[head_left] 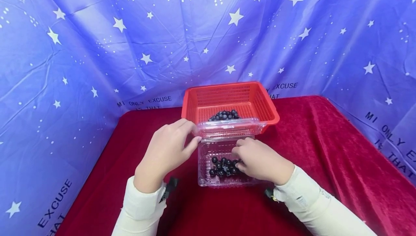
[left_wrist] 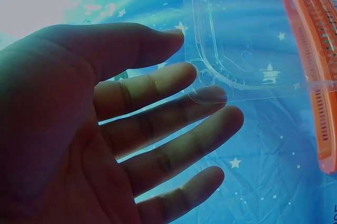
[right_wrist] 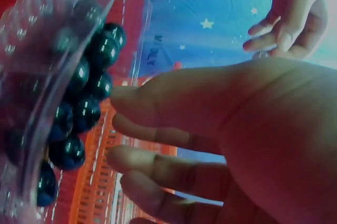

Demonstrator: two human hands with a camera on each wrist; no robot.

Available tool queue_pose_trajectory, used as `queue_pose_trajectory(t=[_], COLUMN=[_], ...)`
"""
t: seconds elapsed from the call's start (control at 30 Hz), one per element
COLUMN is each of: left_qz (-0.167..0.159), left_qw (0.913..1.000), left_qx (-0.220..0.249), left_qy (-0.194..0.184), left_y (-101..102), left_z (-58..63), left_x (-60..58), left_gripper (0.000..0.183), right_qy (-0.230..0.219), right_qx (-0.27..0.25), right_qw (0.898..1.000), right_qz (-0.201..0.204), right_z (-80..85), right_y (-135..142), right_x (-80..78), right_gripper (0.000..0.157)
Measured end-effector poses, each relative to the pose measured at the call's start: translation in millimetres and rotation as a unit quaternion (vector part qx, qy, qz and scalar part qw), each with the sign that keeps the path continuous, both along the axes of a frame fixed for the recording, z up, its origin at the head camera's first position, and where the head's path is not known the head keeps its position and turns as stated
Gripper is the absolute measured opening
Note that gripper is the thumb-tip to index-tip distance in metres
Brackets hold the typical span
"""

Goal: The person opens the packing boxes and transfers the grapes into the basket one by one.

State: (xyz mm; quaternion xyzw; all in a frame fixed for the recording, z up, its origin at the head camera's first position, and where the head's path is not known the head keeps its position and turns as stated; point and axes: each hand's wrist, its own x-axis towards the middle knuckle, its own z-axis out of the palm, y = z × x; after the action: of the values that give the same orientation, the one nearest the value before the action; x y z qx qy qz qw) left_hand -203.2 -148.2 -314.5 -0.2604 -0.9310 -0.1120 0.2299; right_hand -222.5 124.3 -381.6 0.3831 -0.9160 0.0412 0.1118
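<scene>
A clear plastic clamshell box stands on the table with a bunch of dark grapes inside. Its transparent lid is raised at the back. My left hand is at the lid's left corner; in the left wrist view its fingers are spread and fairly straight, the middle fingertip behind the clear plastic, thumb and index apart. Over the right part of the box is my right hand, fingertips beside the grapes. The right wrist view shows its thumb close to the grapes, with nothing gripped.
Behind the box is a red plastic basket with another bunch of dark grapes in it, partly seen through the lid. A dark red cloth covers the table. A blue star-patterned curtain surrounds the back and sides.
</scene>
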Motion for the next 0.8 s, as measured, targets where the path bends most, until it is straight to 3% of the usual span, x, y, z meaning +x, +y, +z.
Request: queue_pose_trajectory(t=[0.27,0.4,0.63,0.8], left_qz=[0.004,0.002,-0.007,-0.006], left_qw=[1.0000,1.0000,0.9999,0.9999], left_qx=[-0.001,0.000,0.003,0.002], left_qy=[0.004,0.007,0.007,0.009], left_y=[0,-1,-1,0], left_z=[0.0,0.2,-0.1,-0.5], left_x=[-0.2,0.1,-0.1,0.4], left_gripper=[0.013,0.013,0.011,0.010], right_qy=[0.010,0.005,0.005,0.010], right_qx=[0.006,0.017,0.039,0.050], right_qw=[0.999,0.997,0.994,0.993], right_qz=[0.046,0.070,0.102,0.102], right_z=[8.5,11.8,6.0,2.0], right_y=[-22,-35,-54,-62], right_x=[-5.5,-12.2,-16.9,-17.9], right_gripper=[0.023,0.020,0.012,0.012])
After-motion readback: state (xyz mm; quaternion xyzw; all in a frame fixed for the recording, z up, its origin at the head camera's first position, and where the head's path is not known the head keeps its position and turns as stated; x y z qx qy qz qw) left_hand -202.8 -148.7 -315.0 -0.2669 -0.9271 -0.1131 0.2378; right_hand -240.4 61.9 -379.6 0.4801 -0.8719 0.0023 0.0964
